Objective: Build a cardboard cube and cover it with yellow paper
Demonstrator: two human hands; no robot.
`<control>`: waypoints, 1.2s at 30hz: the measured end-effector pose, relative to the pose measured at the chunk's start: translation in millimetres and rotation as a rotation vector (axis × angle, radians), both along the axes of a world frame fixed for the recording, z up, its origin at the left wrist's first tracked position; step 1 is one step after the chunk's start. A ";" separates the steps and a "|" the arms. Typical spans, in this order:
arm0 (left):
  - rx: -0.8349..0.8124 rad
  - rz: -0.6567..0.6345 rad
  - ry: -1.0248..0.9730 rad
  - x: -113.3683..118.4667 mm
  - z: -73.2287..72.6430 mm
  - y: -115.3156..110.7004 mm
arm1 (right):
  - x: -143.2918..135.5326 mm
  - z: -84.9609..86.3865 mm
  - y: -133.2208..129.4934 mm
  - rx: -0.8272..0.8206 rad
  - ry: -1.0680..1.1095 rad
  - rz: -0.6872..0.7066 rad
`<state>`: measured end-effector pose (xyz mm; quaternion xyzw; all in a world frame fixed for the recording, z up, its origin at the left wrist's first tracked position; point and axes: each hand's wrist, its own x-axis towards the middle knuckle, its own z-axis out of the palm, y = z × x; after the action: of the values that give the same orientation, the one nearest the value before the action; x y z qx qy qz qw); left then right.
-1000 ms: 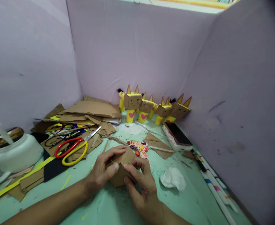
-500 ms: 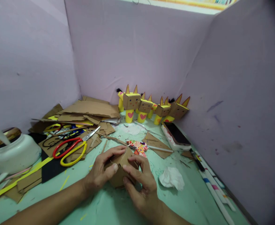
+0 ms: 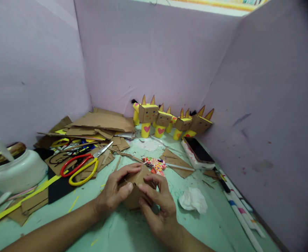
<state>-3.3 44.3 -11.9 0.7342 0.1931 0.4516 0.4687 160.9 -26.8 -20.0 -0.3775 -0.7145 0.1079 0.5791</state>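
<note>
Left hand [image 3: 114, 192] curled round the left side of a small brown cardboard box [image 3: 132, 202], fingers over the far edge and thumb laid along the near one; right hand [image 3: 159, 203] gripping the same box from the right, finger bent onto the upper edge, thumb lower down against the near side. Box at the middle front of the green desk [image 3: 208, 229], directly between both palms. Cannot tell whether its underside touches the desk.

From far left: a white jug [image 3: 25, 173] with a curved handle, then a long yellow strip [image 3: 29, 198] slanting across cardboard scraps, and beside it a black sheet [image 3: 61, 191]. Next, scissors [image 3: 77, 164] with one red and one yellow handle, blades together and pointing away to the right. Behind these, a heap of flat cardboard [image 3: 104, 121] near the back wall.

Just beyond the box, a flower-patterned tool [image 3: 158, 166], partly hidden by the right hand. Farther back, a row of four yellow figures [image 3: 163, 119] with cardboard box heads and pointed horns. Rightward, a cut cardboard piece [image 3: 179, 161] under a thin white stick [image 3: 181, 167], a crumpled white tissue [image 3: 193, 200] near the right hand, a dark-screened phone [image 3: 198, 149] on a pale base, and several white pens [image 3: 244, 211] with coloured bands along the right wall.
</note>
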 end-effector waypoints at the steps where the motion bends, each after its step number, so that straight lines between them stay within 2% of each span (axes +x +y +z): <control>1: -0.003 0.001 -0.002 0.2 -0.2 0.2 | 0.2 0.0 0.2 0.000 0.000 -0.003; 36: -0.004 0.038 0.015 1.1 1.2 -1.2 | 0.3 2.4 -1.7 0.010 -0.007 -0.034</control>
<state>-2.2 43.1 -10.7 0.7327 0.2115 0.4546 0.4602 161.3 -28.5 -17.7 -0.3873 -0.7104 0.0932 0.5802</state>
